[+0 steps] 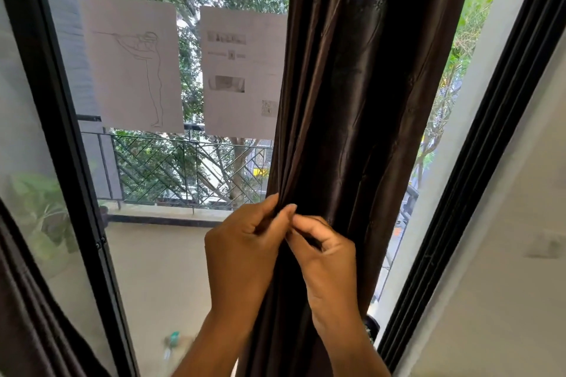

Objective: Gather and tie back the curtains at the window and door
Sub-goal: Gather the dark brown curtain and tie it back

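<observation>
Hands meet at the curtain's near edge: left hand (245, 242) and right hand (321, 251) each have a pinching grip on the dark brown curtain (352, 101), whose gathered folds run vertically, bunched beside the right door frame (477, 193), with papers (134, 64) on the glass beyond.

bare hands (245, 242), bare forearms, no sleeves

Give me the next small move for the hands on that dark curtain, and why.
Probably draw the next fold in from the right with the right hand while the left hand holds the pleats. Both hands pinch the brown curtain at its left edge, yet the cloth to the right hangs wide and loose, and no tie shows around it.
</observation>
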